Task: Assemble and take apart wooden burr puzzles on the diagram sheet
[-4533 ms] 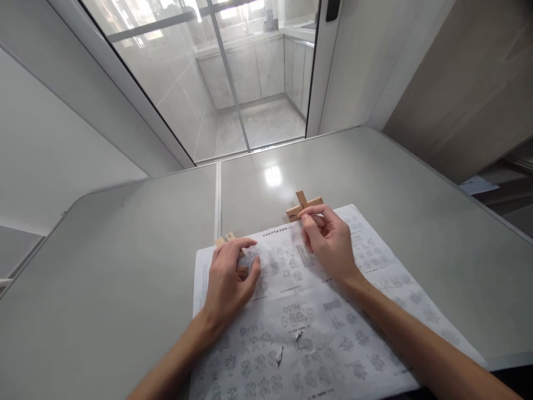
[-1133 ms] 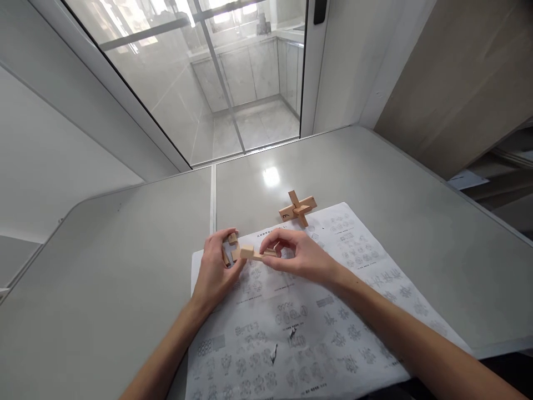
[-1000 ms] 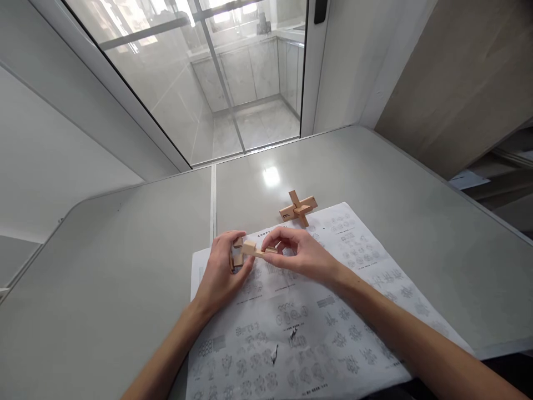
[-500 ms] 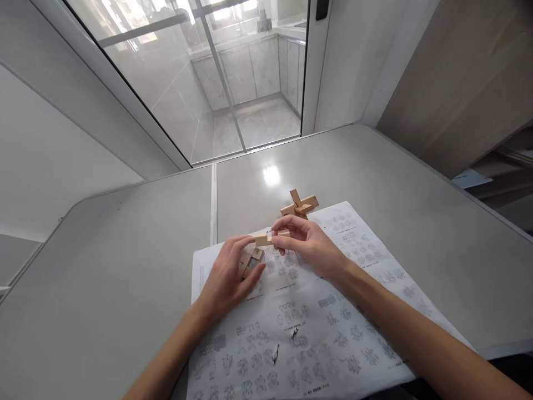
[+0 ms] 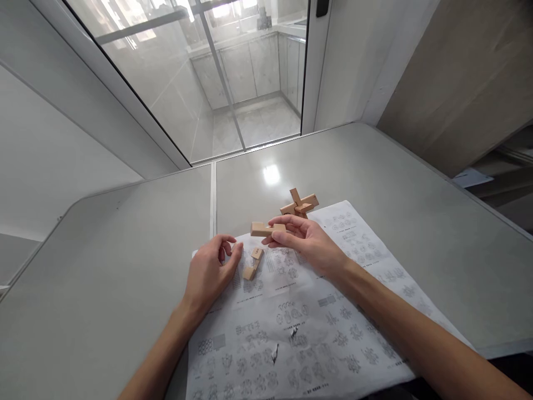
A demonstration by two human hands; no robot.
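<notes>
A wooden bar point(image 5: 266, 229) is pinched in the right hand point(image 5: 306, 244), thumb underneath and fingertips point(image 5: 287, 220) on top, with the other fingers curled in below. The bar is held level, clear of the paper, and its free end sticks out past the fingers toward the left hand. Just beyond the right hand's knuckles, on the side away from the person, a wooden cross point(image 5: 300, 204) of interlocked bars is seen; its lower part is hidden by the fingers, so contact with the hand cannot be judged.

The left hand point(image 5: 208, 273) is laid on the edge of the paper sheet point(image 5: 316, 322), fingers loosely curled, thumb and forefinger bent toward each other. Nothing is gripped in it. A small wooden piece point(image 5: 254, 263) is lying flat on the sheet just beside the left fingertips, between the two hands and below the held bar. A narrow gap is visible between piece and fingers.

Both forearms are stretched over the sheet, which is printed with rows of small diagrams. The sheet is spread on a grey table point(image 5: 125, 266), with a seam running away from the left hand. Past the table's far edge, a glass door point(image 5: 200, 78) is seen.
</notes>
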